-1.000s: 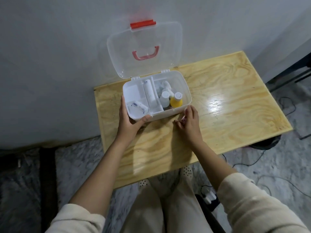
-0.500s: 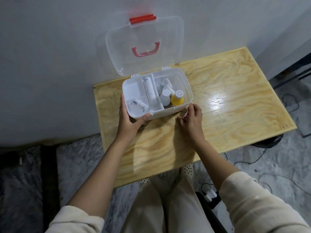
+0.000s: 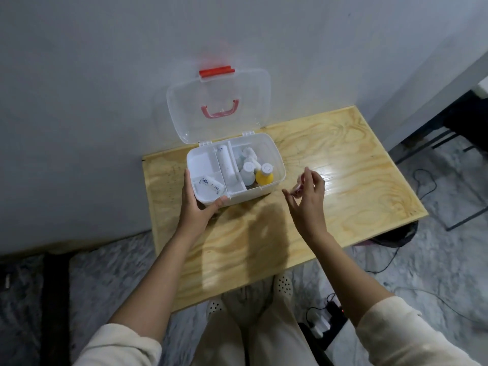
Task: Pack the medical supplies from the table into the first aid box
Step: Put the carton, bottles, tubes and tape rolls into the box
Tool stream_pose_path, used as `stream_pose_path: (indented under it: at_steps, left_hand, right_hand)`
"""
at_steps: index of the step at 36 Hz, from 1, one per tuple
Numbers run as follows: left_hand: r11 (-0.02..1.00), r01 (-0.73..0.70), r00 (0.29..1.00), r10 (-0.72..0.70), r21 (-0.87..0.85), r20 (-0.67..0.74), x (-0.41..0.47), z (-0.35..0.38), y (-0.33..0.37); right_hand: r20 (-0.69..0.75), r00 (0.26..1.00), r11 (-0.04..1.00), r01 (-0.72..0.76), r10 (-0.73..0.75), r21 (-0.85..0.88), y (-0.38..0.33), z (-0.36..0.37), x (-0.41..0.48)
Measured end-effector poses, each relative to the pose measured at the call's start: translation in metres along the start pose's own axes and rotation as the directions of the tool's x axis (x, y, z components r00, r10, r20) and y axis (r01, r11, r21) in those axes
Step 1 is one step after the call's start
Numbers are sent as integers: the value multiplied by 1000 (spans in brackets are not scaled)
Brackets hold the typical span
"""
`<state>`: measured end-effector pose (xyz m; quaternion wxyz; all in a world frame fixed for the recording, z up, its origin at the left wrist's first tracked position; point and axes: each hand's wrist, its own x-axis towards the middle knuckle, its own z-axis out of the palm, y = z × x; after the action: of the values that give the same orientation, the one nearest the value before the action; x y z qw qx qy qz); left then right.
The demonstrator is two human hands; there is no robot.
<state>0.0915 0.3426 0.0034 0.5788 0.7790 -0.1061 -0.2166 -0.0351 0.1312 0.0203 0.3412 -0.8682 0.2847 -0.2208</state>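
Observation:
The white first aid box [image 3: 266,191] stands open on the wooden table [image 3: 343,191], its clear lid [image 3: 219,107] with red latch and handle leaning back against the wall. Inside on the right stand a yellow bottle [image 3: 264,177] and white bottles [image 3: 248,171]; a white tube [image 3: 224,159] lies in the middle slot, and a small printed packet [image 3: 211,184] lies at the front left. My left hand [image 3: 196,207] grips the box's front left corner. My right hand [image 3: 307,199] hovers just right of the box, fingers pinched on a small pinkish item [image 3: 299,190], blurred.
A grey wall rises right behind the table. My legs and white shoes [image 3: 284,283] show below the table's near edge. Cables and a power strip [image 3: 323,322] lie on the marbled floor at the right. Dark furniture legs [image 3: 435,143] stand at the far right.
My right hand has lifted off the table by the box's front edge and moved right and up, pinching the small item. The left hand keeps its hold on the box.

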Motion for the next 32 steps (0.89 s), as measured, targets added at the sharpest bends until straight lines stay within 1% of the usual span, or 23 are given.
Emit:
stream_pose_path:
  at_steps: [3,7,10,12,15,18,20,22,25,27,32]
  left_hand:
    - [1000,14,1000,-14,3,5,0,1,0]
    - [1000,18,1000,-18,-2,7,-2,0,1]
    - [1000,8,1000,-8,-22,17,-1,-2,7]
    - [999,-25,1000,25,-45,18,1,-1,8]
    - [998,-40,999,40,-55,-12,4,1,7]
    - [996,-30,999,28,-79,-21,5,3,0]
    - [994,2,1000,-4,-112,-15,5,5,-1]
    - [994,5,999,-8,-107,-33,6,6,-1]
    - [996,-37,998,34,-83,-47,5,6,7]
    - [995,-28,999,25,-93,-35,3,5,10]
    - [983,-16,1000,10,-182,-29,-1,4,13]
  right_hand:
    - [-16,999,999,40,-40,-2,-15,-12,8]
    - [-6,991,990,137,-137,-8,-47,-21,24]
    - [35,978,979,203,-204,28,-77,-15,34]
    - [71,966,968,243,-247,61,-95,-5,39]
    - [161,947,958,259,-277,125,-115,16,45]
    - [293,901,946,286,-321,155,-124,37,51]
    - [385,855,937,309,-348,162,-127,48,57]
    - [484,796,929,345,-364,131,-127,58,62]
    - [619,713,926,373,-328,61,-126,69,69]
    - [665,680,923,384,-307,34,-125,75,75]
    - [732,620,919,393,-280,19,-130,82,87]
